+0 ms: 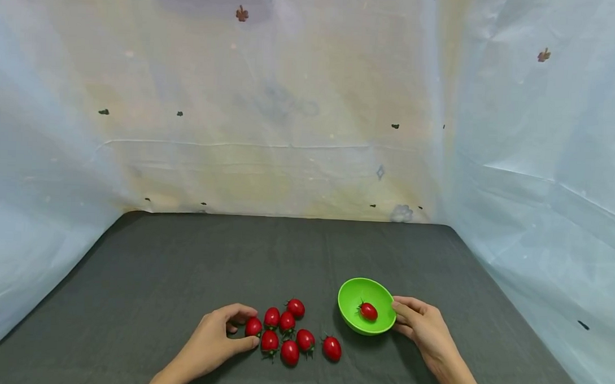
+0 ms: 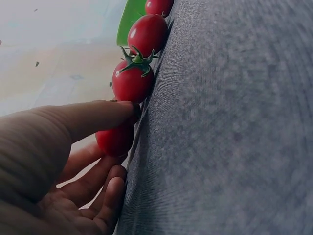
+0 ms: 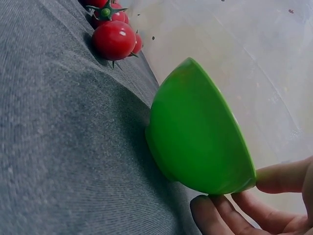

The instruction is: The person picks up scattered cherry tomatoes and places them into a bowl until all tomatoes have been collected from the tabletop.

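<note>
Tomatoes lie in a loose cluster on the near middle of the desk [image 1: 183,255], which is spread with dark grey cloth. My left hand [image 1: 216,338] rests at the cluster's left edge, and its grip is clamped on the leftmost tomato [image 1: 253,327], thumb on the near side and forefinger curled over the far side. In the left wrist view that same tomato [image 2: 116,138] sits between my thumb and fingers, still down on the cloth. Just right of it lie seven more tomatoes [image 1: 289,352], some touching one another, with green stems showing. The one farthest right [image 1: 331,348] sits a little apart from the rest.

Right of the cluster, a little farther off, stands the green bowl [image 1: 352,292], tipped so its mouth faces me. One tomato [image 1: 368,311] lies inside it. My right hand [image 1: 422,326] grips the bowl's right rim, thumb on one side, fingers on the other.

Beyond everything, pale plastic sheeting [image 1: 289,129] hangs along the far edge and both sides of the desk.
</note>
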`<state>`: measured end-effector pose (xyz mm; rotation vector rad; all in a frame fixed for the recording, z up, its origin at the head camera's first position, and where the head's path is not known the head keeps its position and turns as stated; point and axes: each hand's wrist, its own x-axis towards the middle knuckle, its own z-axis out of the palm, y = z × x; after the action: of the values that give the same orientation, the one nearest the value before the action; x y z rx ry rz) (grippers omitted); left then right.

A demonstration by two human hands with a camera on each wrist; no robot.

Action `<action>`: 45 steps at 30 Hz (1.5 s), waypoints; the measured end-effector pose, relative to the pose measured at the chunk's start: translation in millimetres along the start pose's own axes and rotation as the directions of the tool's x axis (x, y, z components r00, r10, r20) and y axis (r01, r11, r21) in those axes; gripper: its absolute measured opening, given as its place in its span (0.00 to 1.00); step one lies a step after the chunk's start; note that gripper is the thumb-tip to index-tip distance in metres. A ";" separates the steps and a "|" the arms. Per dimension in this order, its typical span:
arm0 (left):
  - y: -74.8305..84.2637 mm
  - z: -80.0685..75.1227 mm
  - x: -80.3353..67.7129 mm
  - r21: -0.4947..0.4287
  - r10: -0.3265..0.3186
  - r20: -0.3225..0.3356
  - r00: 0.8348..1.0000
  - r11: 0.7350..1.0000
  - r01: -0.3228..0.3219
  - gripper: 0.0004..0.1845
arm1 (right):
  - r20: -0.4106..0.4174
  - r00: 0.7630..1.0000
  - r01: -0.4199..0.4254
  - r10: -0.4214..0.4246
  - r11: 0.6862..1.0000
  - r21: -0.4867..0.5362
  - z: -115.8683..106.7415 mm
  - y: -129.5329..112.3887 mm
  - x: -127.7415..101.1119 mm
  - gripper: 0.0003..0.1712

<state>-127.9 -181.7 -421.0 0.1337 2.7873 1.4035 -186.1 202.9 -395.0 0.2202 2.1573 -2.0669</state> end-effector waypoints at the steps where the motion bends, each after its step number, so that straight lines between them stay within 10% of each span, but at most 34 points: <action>1: 0.1 0.3 -0.1 0.001 -0.001 -0.003 1.000 1.000 0.001 0.25 | 0.001 1.000 0.000 0.000 1.000 -0.001 0.0 0.1 0.1 0.22; 45: 9.0 3.0 -3.8 -0.143 -0.047 -0.211 0.976 0.990 0.017 0.21 | 0.002 1.000 0.013 -0.013 0.999 0.037 -1.2 1.4 -1.1 0.21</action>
<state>-123.4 -174.3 -415.6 -0.0685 2.8252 1.6942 -184.7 204.1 -396.1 0.2085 2.1265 -2.1148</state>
